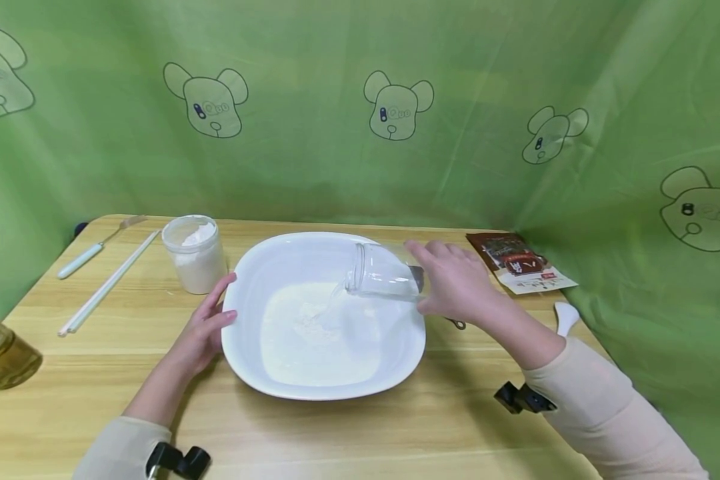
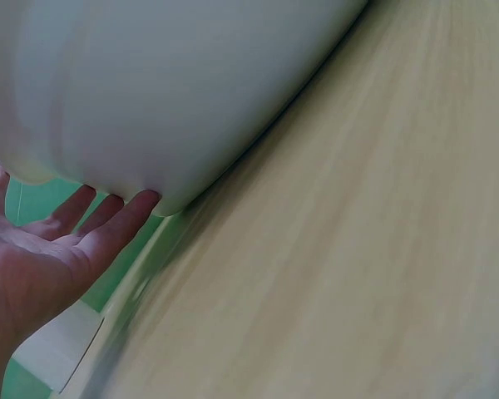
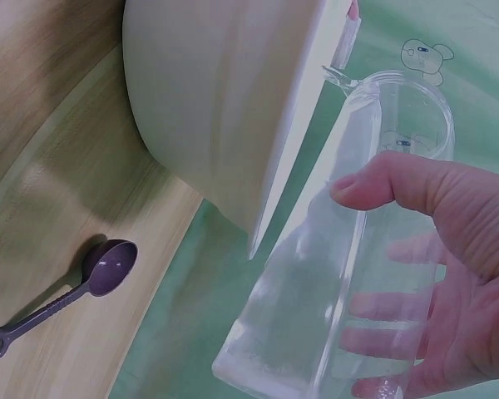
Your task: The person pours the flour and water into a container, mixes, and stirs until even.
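Note:
A large white basin (image 1: pixel 240 360) stands on the table with pale powder (image 1: pixel 315 320) spread over its bottom. My left hand (image 1: pixel 201 330) holds the basin's left side, thumb and a fingertip at the rim. Its other fingers (image 2: pixel 121 224) press the outer wall in the left wrist view. My right hand (image 1: pixel 459 280) grips a clear jar (image 1: pixel 384 270), tipped over the basin's right part with its mouth facing left. Clear liquid (image 3: pixel 337 76) runs from the jar's mouth in the right wrist view. In the head view it falls onto the powder.
Left of the basin are a jar of white powder (image 1: pixel 196 263), chopsticks (image 1: pixel 111 283), a blue-handled utensil (image 1: pixel 90 253) and an amber-coloured glass vessel (image 1: pixel 6 357). To the right lie a brown packet (image 1: pixel 519 263), a white tool (image 1: pixel 567 317) and a purple measuring spoon (image 3: pixel 108 268).

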Demonstrator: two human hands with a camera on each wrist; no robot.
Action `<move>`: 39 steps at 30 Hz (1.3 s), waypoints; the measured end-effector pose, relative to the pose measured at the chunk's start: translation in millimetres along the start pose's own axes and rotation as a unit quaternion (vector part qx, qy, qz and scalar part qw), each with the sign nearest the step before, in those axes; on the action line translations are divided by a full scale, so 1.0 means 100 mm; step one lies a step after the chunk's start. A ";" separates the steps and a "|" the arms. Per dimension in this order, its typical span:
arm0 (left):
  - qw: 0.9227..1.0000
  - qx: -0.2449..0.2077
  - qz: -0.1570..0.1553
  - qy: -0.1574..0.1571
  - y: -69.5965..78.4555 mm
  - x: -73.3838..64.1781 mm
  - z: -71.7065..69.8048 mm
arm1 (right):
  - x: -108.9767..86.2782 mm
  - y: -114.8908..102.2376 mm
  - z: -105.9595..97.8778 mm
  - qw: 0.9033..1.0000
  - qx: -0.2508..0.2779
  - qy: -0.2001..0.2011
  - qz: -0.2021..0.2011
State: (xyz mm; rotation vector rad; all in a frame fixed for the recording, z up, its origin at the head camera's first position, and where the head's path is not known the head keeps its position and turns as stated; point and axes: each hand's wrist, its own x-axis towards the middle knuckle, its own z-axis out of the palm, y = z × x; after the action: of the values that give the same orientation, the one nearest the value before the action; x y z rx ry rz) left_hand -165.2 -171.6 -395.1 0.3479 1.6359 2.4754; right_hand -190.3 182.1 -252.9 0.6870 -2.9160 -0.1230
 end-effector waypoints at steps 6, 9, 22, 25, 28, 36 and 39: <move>1.000 -0.001 0.002 -0.003 0.00 0.00 0.00 | 0.00 0.01 0.00 1.000 -0.003 -0.001 0.000; 1.000 -0.002 0.004 -0.005 0.00 -0.01 0.00 | 0.00 0.01 0.01 1.000 -0.003 -0.001 0.001; 1.000 -0.006 0.005 -0.004 -0.01 0.00 -0.01 | -0.01 0.02 0.01 1.000 -0.010 0.000 0.002; 1.000 -0.007 0.004 -0.004 -0.01 0.00 0.00 | -0.01 0.02 0.01 1.000 -0.012 0.001 0.001; 1.000 -0.009 0.004 -0.005 -0.01 0.00 0.00 | -0.01 0.02 0.01 1.000 -0.013 0.003 0.001; 1.000 -0.006 0.010 -0.006 -0.01 0.00 0.00 | -0.02 0.03 0.02 1.000 -0.011 0.009 -0.002; 1.000 -0.006 0.008 -0.005 -0.01 0.00 0.00 | -0.02 0.03 0.01 1.000 -0.011 0.012 -0.001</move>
State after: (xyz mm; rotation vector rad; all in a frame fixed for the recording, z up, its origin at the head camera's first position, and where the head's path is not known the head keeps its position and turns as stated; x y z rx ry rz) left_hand -164.9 -171.3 -395.8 0.3733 1.6204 2.4895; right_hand -190.1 185.6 -254.0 0.6839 -2.8860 -0.1456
